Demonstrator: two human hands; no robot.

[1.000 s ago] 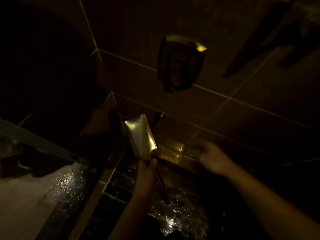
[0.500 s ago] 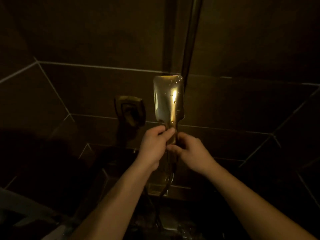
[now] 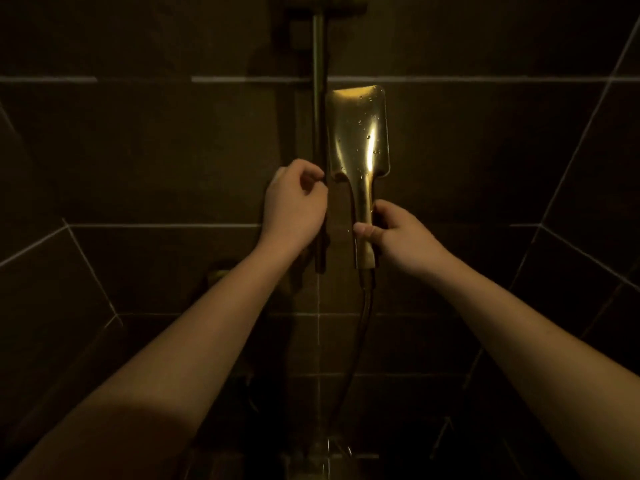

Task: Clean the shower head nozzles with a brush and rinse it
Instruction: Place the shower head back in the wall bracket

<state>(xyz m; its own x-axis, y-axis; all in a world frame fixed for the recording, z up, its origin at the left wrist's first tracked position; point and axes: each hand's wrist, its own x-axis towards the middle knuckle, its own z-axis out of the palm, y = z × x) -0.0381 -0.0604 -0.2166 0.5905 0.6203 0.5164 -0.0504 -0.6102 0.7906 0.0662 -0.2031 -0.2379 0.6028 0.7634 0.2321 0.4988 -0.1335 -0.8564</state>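
Head view, shower head: I see it upright against the dark tiled wall, gold, wet with droplets, its smooth back toward me, just right of the vertical rail.
Head view, right hand: thumb and fingers grasp the handle of the shower head.
Head view, left hand: at the rail, fingers curled; I cannot tell whether they grip it.
Head view, hose: hangs from the handle's lower end toward the frame's bottom edge.
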